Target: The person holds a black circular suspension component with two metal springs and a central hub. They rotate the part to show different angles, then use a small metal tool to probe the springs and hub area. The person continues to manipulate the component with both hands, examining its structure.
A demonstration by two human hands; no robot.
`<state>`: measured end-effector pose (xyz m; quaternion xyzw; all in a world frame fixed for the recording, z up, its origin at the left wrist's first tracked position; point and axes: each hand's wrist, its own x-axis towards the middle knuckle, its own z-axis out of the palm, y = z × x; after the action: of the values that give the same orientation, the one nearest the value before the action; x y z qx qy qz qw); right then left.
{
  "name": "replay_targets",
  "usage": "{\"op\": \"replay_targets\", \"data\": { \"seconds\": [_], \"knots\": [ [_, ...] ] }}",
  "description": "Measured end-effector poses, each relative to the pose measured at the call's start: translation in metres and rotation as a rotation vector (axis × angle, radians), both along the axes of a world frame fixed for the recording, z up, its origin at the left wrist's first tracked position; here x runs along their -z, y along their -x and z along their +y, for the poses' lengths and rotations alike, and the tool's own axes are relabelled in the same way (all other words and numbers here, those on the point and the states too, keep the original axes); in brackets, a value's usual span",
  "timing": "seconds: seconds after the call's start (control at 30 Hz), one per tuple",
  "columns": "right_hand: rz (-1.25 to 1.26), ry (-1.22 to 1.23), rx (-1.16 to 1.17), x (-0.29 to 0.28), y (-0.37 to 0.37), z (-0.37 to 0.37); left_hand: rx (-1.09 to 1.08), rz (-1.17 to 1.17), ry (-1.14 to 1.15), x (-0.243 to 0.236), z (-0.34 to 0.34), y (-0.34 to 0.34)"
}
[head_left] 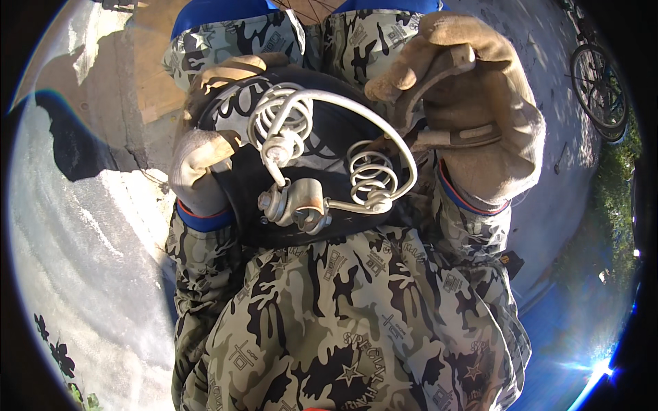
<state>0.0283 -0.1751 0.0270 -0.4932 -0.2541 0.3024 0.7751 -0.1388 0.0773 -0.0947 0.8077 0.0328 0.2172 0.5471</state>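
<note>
My camouflage jacket (308, 308) is closest, and just beyond it my left grip (195, 164) clasps an upturned saddle (336, 123), best kept steady, while my right grip (507, 113) curls round a plier-like tool (466, 138), handles splayed.

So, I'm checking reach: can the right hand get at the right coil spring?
Probably yes: the right hand is nearby with a two-handled tool, though the wire frame curves past that spring.
</note>
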Motion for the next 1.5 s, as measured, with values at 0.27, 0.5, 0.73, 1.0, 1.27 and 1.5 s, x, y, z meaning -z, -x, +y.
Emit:
{"op": "replay_targets", "data": {
  "seconds": [0.27,0.5,0.73,1.0,1.27,1.5],
  "knots": [
    [-0.057,-0.175,-0.143,0.023,-0.037,0.069,-0.156,-0.071,-0.250,0.002,0.016,0.031],
    [0.488,-0.361,-0.279,0.016,-0.036,0.040,-0.157,-0.006,-0.275,-0.002,0.019,0.037],
    [0.148,-0.077,0.007,-0.008,-0.007,0.005,-0.124,-0.017,-0.264,-0.002,0.015,0.030],
    [0.019,0.036,0.053,0.002,0.014,-0.025,-0.048,-0.010,-0.139,-0.003,0.007,0.014],
    [0.004,-0.045,-0.073,0.017,-0.012,0.007,-0.071,-0.052,-0.300,-0.013,0.010,0.020],
    [0.146,-0.181,-0.255,0.029,-0.036,0.059,-0.152,-0.005,-0.387,-0.015,0.014,0.027]
  ]
}}
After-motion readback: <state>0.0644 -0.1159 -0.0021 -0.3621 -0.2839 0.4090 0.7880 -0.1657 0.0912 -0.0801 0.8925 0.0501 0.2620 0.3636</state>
